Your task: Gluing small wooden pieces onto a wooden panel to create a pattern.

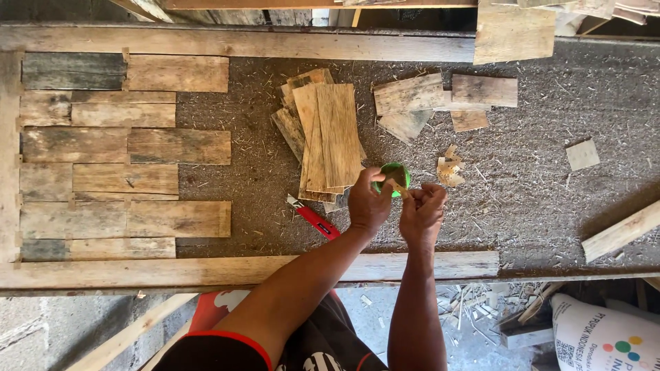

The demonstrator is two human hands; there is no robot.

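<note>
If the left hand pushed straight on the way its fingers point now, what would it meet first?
The left hand points up and right, its fingers already at the green round container. Past that, probably the small heap of pale wood offcuts on the workbench, though depth is unclear from overhead.

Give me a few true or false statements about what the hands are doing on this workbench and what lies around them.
1. The left hand holds a green round container. True.
2. The red utility knife is in the right hand. False: it lies on the bench, left of the hands.
3. A stack of thin wood slats lies just beyond the hands. True.
4. The laid planks sit to the right of the hands. False: they are far left.
</note>
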